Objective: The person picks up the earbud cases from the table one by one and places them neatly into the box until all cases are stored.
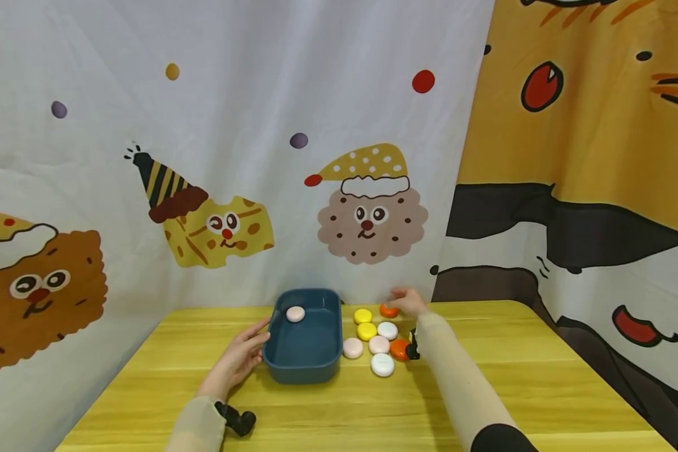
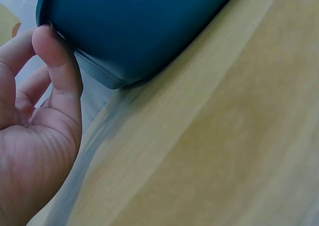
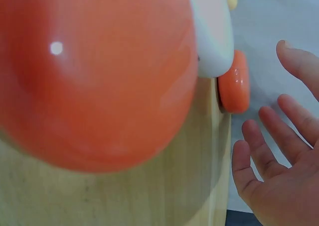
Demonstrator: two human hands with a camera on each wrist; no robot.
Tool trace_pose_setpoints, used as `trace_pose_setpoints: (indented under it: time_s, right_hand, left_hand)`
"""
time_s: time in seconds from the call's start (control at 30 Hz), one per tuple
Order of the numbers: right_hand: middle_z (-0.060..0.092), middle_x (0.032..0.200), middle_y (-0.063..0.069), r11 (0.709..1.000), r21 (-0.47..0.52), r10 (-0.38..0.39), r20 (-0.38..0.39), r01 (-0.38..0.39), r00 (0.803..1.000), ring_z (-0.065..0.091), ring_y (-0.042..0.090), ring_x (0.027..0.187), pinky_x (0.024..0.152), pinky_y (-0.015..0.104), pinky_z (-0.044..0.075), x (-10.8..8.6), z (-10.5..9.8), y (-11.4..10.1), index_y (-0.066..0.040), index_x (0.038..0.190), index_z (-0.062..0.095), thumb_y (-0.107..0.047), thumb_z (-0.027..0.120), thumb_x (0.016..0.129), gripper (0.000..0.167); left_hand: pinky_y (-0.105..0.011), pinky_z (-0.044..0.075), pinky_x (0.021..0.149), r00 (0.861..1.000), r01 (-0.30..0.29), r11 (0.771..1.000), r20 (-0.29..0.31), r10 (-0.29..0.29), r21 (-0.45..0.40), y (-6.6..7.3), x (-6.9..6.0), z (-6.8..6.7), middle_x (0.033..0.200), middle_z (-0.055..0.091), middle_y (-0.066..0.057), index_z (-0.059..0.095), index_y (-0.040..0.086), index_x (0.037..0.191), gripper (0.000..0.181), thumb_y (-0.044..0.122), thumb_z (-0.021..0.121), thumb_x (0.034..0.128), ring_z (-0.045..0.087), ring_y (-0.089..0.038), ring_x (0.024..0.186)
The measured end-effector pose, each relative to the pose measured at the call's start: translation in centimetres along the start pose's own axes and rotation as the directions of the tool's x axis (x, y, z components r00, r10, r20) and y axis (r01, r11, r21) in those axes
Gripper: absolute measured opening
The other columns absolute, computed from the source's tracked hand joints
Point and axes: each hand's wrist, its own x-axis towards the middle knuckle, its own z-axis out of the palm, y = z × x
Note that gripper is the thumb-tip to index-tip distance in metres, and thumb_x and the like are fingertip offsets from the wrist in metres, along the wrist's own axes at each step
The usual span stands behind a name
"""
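Observation:
A dark blue rectangular tub (image 1: 302, 371) stands on the table with one pale pink rounded disc (image 1: 295, 314) inside. My left hand (image 1: 240, 356) touches the tub's left side near the rim; in the left wrist view its thumb (image 2: 54, 54) meets the rim, fingers fairly straight. My right hand (image 1: 409, 301) is spread just above and beside the far orange disc (image 1: 389, 311), holding nothing. In the right wrist view that glossy orange disc (image 3: 234, 84) shows a seam round its side, apart from the fingers. A nearer orange disc (image 1: 398, 349) lies by my right wrist.
Right of the tub lie two yellow discs (image 1: 366, 331), two white discs (image 1: 382, 365) and two pale pink discs (image 1: 353, 348). A patterned curtain (image 1: 231, 125) hangs behind the wooden table (image 1: 316, 414), close to its far edge.

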Motion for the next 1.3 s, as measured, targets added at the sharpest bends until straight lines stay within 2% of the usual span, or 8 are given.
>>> trace_pose_setpoints:
  time_s: [0.17, 0.37, 0.57, 0.8, 1.17, 1.3]
  right_hand:
    - [0.051, 0.133, 0.028, 1.000, -0.012, 0.001, 0.004, -0.001, 1.000, 0.047, 0.041, 0.123, 0.101, 0.049, 0.040, 0.4, 0.2, 0.7, 0.008, 0.134, 0.052, -0.010, 0.074, 0.082, 0.059]
    - [0.054, 0.131, 0.027, 1.000, 0.021, 0.006, 0.007, -0.006, 1.000, 0.049, 0.041, 0.120, 0.100, 0.048, 0.041, 0.7, 0.7, 1.1, 0.008, 0.131, 0.054, -0.008, 0.074, 0.081, 0.057]
    - [0.056, 0.129, 0.025, 0.998, -0.034, 0.048, -0.018, -0.048, 0.999, 0.050, 0.038, 0.119, 0.100, 0.045, 0.041, 0.9, 1.1, 1.2, 0.009, 0.128, 0.057, -0.007, 0.076, 0.078, 0.056]
    - [0.055, 0.130, 0.025, 0.998, -0.042, 0.052, 0.002, -0.051, 0.999, 0.050, 0.038, 0.118, 0.101, 0.046, 0.040, 1.3, 1.3, 1.4, 0.008, 0.127, 0.058, -0.006, 0.075, 0.076, 0.056]
    - [0.055, 0.128, 0.027, 0.992, -0.111, 0.054, 0.013, -0.052, 0.998, 0.051, 0.038, 0.114, 0.097, 0.047, 0.042, 0.4, 1.5, 0.5, 0.008, 0.126, 0.059, -0.002, 0.075, 0.075, 0.054]
    - [0.056, 0.128, 0.025, 0.993, -0.102, 0.068, 0.001, -0.067, 0.998, 0.052, 0.036, 0.113, 0.098, 0.046, 0.043, 0.3, 1.6, 0.5, 0.007, 0.127, 0.060, -0.003, 0.075, 0.076, 0.054]
  left_hand:
    - [-0.016, 0.045, 0.054, 1.000, 0.001, 1.000, 0.007, -0.001, -0.004, 0.0, 0.0, 0.0, 0.102, 0.063, -0.003, 0.025, 0.008, 0.154, 0.064, 0.016, 0.057, 0.0990, 0.053, -0.006, 0.060]
    - [-0.016, 0.045, 0.052, 1.000, 0.004, 1.000, -0.012, -0.004, -0.011, 0.0, 0.1, 0.1, 0.101, 0.063, -0.003, 0.027, 0.009, 0.154, 0.062, 0.014, 0.057, 0.0991, 0.052, -0.006, 0.058]
    - [-0.017, 0.044, 0.052, 1.000, 0.001, 1.000, 0.009, -0.001, -0.010, -0.1, 0.1, 0.1, 0.096, 0.059, -0.002, 0.027, 0.008, 0.154, 0.064, 0.015, 0.058, 0.0986, 0.051, -0.006, 0.057]
    - [-0.016, 0.044, 0.053, 1.000, 0.002, 1.000, 0.005, -0.002, -0.015, -0.2, 0.1, 0.0, 0.102, 0.059, -0.004, 0.026, 0.009, 0.154, 0.063, 0.015, 0.057, 0.0992, 0.052, -0.006, 0.059]
    - [-0.016, 0.045, 0.052, 1.000, 0.008, 1.000, -0.017, -0.009, -0.018, -0.2, 0.1, 0.1, 0.100, 0.057, -0.003, 0.028, 0.009, 0.154, 0.062, 0.014, 0.057, 0.0991, 0.052, -0.006, 0.059]
    - [-0.015, 0.044, 0.052, 1.000, 0.005, 1.000, -0.019, -0.005, -0.011, -0.3, 0.0, 0.1, 0.101, 0.054, -0.004, 0.028, 0.009, 0.154, 0.062, 0.014, 0.057, 0.0992, 0.051, -0.006, 0.058]
